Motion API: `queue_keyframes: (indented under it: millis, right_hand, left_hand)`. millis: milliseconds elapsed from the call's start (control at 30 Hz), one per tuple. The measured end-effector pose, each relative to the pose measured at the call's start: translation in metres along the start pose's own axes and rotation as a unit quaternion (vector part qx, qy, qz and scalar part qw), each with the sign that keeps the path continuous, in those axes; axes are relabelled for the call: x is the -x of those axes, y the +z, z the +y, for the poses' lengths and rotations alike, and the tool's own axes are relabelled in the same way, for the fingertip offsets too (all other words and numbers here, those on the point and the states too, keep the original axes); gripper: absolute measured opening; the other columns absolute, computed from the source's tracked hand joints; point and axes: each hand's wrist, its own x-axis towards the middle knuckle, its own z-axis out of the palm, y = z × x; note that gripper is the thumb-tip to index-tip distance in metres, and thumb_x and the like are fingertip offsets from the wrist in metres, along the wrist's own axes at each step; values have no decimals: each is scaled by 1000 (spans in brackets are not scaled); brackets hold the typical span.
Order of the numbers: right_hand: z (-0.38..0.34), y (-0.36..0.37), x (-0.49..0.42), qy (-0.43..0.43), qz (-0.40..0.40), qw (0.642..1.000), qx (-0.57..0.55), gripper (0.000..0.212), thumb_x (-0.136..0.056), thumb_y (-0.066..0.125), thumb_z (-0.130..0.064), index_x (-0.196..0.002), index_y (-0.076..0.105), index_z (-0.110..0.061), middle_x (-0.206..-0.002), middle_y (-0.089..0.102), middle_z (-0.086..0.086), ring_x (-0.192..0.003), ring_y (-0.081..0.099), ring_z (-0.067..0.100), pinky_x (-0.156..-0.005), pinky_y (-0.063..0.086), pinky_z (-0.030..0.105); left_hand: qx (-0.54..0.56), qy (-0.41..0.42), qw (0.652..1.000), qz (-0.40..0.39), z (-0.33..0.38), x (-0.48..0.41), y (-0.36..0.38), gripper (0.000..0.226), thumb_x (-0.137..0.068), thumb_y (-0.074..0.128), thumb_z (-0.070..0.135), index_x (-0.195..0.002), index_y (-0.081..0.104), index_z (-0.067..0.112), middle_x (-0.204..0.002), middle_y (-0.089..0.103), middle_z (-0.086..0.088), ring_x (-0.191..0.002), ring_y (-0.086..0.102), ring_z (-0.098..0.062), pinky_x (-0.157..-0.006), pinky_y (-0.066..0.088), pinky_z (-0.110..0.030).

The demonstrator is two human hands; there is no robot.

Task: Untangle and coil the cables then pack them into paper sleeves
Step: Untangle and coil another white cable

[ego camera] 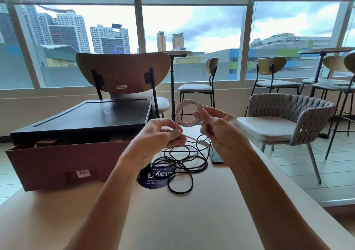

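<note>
A white cable [187, 113] is wound into a round coil held up above the table. My right hand [217, 127] grips the coil at its right side. My left hand [163, 134] pinches the cable's loose tail, which runs down to a white plug [201, 141] between the hands. Below them a black cable [182, 165] lies in a loose tangle on the beige table [182, 221]. Brown paper sleeves [46, 142] stick up inside an open brown box [63, 165] at the left.
A black tray-like lid [92, 115] rests on top of the box. A dark phone [216, 156] lies right of the black cable. A round blue sticker [155, 178] is on the table. Chairs [284, 119] stand behind and to the right.
</note>
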Motion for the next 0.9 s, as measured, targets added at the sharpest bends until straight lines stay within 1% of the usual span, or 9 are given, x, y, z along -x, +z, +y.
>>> queue_keyframes:
  millis: [100, 200, 300, 400, 467, 567, 700, 800, 900]
  right_hand:
    - [1, -1, 1, 4, -14, 1000, -4, 21, -93, 66, -12, -78, 80, -15, -85, 73, 8, -60, 48, 9, -77, 40, 31]
    - [2, -2, 2, -12, 7, 1000, 18, 17, -91, 69, -16, -78, 79, -15, -84, 71, 8, -70, 48, 18, -75, 42, 28]
    - [4, -4, 3, -33, 24, 999, 23, 13, -88, 72, -18, -77, 79, -16, -80, 71, 5, -75, 49, 20, -72, 45, 25]
    - [4, -5, 3, -32, 20, 999, 30, 10, -86, 73, -20, -79, 79, -16, -79, 73, 4, -72, 51, 14, -72, 47, 24]
    - [5, -6, 2, -28, 11, 999, 37, 10, -86, 73, -20, -79, 79, -16, -82, 74, 6, -76, 53, 19, -73, 47, 26]
    - [6, -7, 2, -24, -12, 998, 58, 7, -86, 73, -17, -87, 79, -13, -83, 75, 9, -80, 54, 25, -72, 47, 27]
    - [7, -7, 2, -14, -56, 994, 87, 13, -84, 74, -19, -94, 78, -12, -82, 75, 7, -74, 56, 19, -71, 49, 26]
    - [6, -8, 2, -4, -78, 993, 91, 9, -85, 74, -17, -90, 80, -14, -82, 74, 8, -71, 57, 14, -77, 48, 31]
    - [6, -8, 3, 5, -104, 991, 86, 10, -86, 72, -15, -93, 79, -11, -81, 72, 9, -68, 58, 13, -77, 49, 31]
  left_hand:
    - [-28, -17, 999, -30, 1, 3, -1, 11, -96, 60, 1, -105, 65, -1, -96, 75, -21, -85, 75, -22, -74, 60, -22]
    - [-53, -38, 993, -94, 1, 6, -2, 22, -94, 63, 8, -114, 62, -1, -94, 75, -20, -87, 74, -25, -79, 60, -25]
    - [-37, -42, 993, -101, 3, 6, -2, 25, -93, 63, 10, -116, 61, 0, -98, 74, -23, -89, 74, -27, -78, 60, -24]
    - [-46, -48, 995, -78, 6, 5, 0, 22, -96, 60, 11, -114, 62, 0, -104, 71, -24, -89, 74, -26, -75, 60, -21]
    - [-97, -39, 994, -42, 6, 3, -1, 20, -100, 55, 16, -113, 63, 2, -103, 68, -19, -85, 73, -22, -69, 59, -19]
    - [-178, 32, 983, 45, 4, -1, -5, 25, -104, 49, 21, -120, 66, 11, -101, 68, -7, -78, 67, -11, -61, 52, -15]
    - [-88, 103, 989, 62, 8, 0, -4, 27, -99, 59, 21, -124, 66, 28, -95, 75, 10, -83, 69, 1, -64, 52, -14]
    - [-74, 99, 991, 58, 8, 3, -3, 22, -94, 64, 28, -115, 72, 29, -99, 78, 7, -93, 70, -1, -67, 51, -13]
    - [-59, 100, 992, 57, 6, 2, -4, 22, -91, 67, 29, -111, 74, 27, -96, 78, 1, -82, 69, -3, -65, 49, -13]
